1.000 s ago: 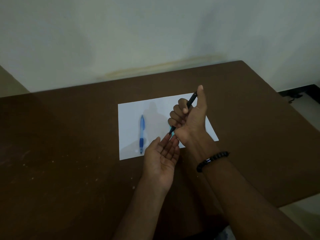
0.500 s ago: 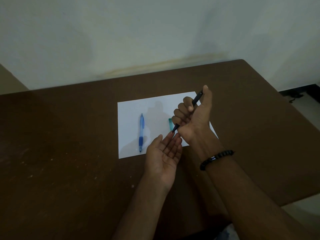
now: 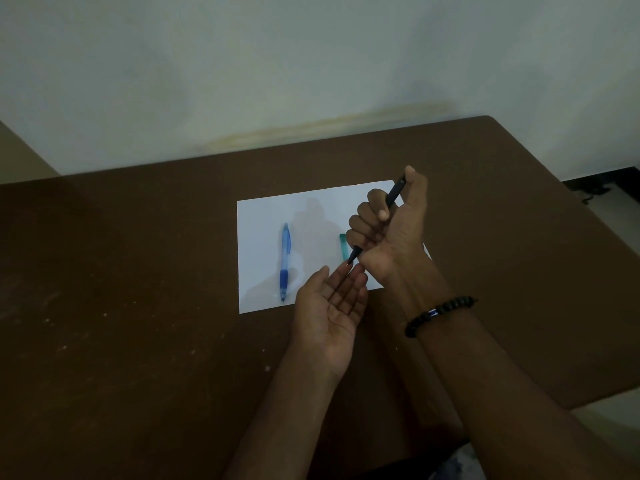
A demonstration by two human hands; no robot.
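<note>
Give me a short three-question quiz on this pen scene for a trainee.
1. True or false: the right hand grips the black pen in a fist.
2. The blue pen lies on: A the white paper, B a notebook, C a tray.
3. How is the left hand held near the black pen's tip?
Key: 1 true; 2 A; 3 open, palm up.
</note>
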